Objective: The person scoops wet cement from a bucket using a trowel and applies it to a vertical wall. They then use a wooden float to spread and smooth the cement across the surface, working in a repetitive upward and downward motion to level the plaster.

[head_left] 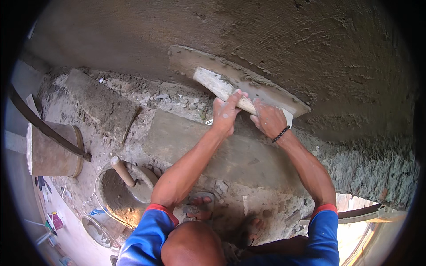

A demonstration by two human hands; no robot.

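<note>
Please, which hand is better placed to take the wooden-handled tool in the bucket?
Likely the left hand: it is nearer the bucket than the right hand; both hold the float.

Short blue fabric sleeves [146, 237] with red trimmed cuffs [164, 212] show at the bottom of the frame; a black round-beaded bracelet [280, 134] circles the right wrist [286, 140], right of centre.

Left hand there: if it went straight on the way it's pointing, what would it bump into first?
Past the pale handle it grips, the left hand would likely meet the long board, then the wall; the depth is unclear.
</note>
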